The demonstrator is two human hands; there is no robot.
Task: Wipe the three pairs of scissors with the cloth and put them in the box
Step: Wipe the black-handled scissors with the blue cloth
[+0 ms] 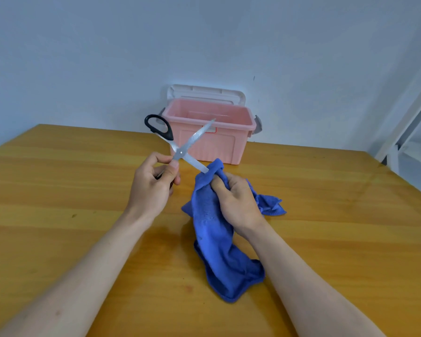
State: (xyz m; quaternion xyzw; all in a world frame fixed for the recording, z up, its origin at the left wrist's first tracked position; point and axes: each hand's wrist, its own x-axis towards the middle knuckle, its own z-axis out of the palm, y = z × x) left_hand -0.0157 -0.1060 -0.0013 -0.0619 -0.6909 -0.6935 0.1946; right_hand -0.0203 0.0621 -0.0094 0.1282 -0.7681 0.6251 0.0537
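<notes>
A pair of black-handled scissors (180, 152) is held up over the table, its blades spread wide apart. My left hand (153, 186) grips the lower handle, which is mostly hidden in the fist; the other handle loop sticks up to the left. My right hand (236, 203) holds the blue cloth (216, 239) bunched around the tip of the lower blade. The rest of the cloth hangs down onto the table. Behind them stands the open pink box (212, 144). No other scissors are in sight.
The box's white lid (204, 93) leans against the wall behind it. The wooden table (71, 190) ends at the wall at the back. A white frame or shelf (408, 132) stands beyond the table's right edge.
</notes>
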